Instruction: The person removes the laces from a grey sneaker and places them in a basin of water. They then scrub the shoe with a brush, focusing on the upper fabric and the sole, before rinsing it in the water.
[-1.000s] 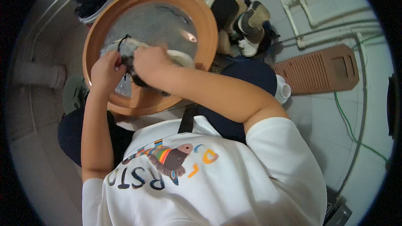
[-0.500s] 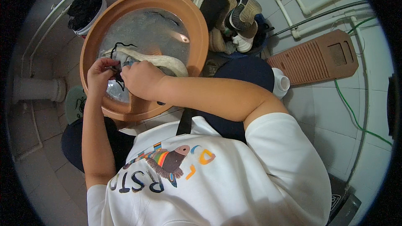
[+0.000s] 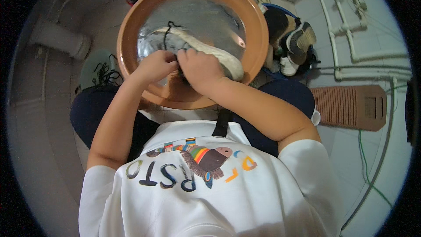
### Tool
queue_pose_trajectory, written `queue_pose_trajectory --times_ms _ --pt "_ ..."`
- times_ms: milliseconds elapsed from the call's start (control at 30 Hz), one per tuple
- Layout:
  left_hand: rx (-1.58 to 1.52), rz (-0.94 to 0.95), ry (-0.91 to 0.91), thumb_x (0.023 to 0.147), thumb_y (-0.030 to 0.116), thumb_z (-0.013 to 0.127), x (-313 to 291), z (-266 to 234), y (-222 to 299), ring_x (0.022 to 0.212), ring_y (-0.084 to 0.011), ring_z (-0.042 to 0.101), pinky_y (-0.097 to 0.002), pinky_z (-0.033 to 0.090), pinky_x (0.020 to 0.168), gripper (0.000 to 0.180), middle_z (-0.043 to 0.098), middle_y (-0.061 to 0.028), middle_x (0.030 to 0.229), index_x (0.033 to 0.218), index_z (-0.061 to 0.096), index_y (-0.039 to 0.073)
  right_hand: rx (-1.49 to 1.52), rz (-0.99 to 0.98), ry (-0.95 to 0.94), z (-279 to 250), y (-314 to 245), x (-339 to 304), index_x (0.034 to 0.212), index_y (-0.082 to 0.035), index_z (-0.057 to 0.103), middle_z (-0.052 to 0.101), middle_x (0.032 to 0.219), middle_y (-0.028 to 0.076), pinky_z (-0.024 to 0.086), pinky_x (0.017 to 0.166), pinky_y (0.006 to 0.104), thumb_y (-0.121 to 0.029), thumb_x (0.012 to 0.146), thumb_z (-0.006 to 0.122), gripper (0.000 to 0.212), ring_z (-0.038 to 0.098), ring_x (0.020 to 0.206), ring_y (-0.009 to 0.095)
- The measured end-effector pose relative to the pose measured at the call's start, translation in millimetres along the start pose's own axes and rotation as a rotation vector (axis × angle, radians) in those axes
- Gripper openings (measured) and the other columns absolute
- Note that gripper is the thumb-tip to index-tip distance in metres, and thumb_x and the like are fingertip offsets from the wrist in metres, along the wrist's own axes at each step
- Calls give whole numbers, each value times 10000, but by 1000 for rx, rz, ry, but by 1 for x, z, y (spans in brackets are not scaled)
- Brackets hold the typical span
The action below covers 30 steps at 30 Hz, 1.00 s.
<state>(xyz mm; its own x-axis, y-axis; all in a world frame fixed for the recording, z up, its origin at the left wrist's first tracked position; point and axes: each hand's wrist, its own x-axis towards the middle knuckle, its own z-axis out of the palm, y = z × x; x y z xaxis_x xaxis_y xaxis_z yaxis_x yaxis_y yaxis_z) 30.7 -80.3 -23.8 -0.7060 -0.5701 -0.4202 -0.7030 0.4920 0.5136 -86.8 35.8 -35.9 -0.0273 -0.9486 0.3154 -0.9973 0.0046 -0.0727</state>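
Note:
A grey shoe with a white sole (image 3: pixel 219 57) lies on its side in a large orange-brown basin (image 3: pixel 126 39) of cloudy water. A black shoelace (image 3: pixel 166 39) loops up from its upper. My left hand (image 3: pixel 157 67) is closed at the lacing, its fingertips pinched on the lace, though the grip itself is partly hidden. Right beside it, my right hand (image 3: pixel 202 71) is closed over the shoe, fingers curled onto the upper. The two hands nearly touch.
Several shoes (image 3: pixel 300 41) fill a blue tub at the right. Farther right lies a brown washboard (image 3: pixel 346 107), with a white container (image 3: pixel 315 117) beside it. A pale green basin (image 3: pixel 87 63) at the left holds black laces (image 3: pixel 106 75). White pipes (image 3: pixel 337 55) run along the wall.
The view has shifted, so the basin appears farther right and higher. My left hand has come closer to my right hand at the shoe's lacing.

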Motion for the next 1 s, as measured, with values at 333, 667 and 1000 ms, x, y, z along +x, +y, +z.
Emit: queue_pose_trajectory --times_ms 333,667,1000 --pt "-1012 288 178 774 86 581 -5 20 -5 602 -66 409 -229 329 548 153 456 29 622 652 493 66 -139 120 -339 -3 21 7 1293 -25 419 570 817 120 517 556 357 -84 820 456 478 620 680 243" --pt "-271 1 68 850 448 519 -10 3 2 717 -235 604 -343 454 652 463 638 -121 756 902 642 5 -56 55 -265 7 26 -1 1263 -43 457 558 813 130 507 542 373 -97 803 467 463 610 677 258" --pt "-509 401 227 849 193 557 -12 10 5 624 -171 549 -305 427 586 218 583 -88 650 733 617 17 -88 93 -326 7 40 4 1280 -20 433 587 853 118 517 542 350 -90 824 463 463 628 689 250"
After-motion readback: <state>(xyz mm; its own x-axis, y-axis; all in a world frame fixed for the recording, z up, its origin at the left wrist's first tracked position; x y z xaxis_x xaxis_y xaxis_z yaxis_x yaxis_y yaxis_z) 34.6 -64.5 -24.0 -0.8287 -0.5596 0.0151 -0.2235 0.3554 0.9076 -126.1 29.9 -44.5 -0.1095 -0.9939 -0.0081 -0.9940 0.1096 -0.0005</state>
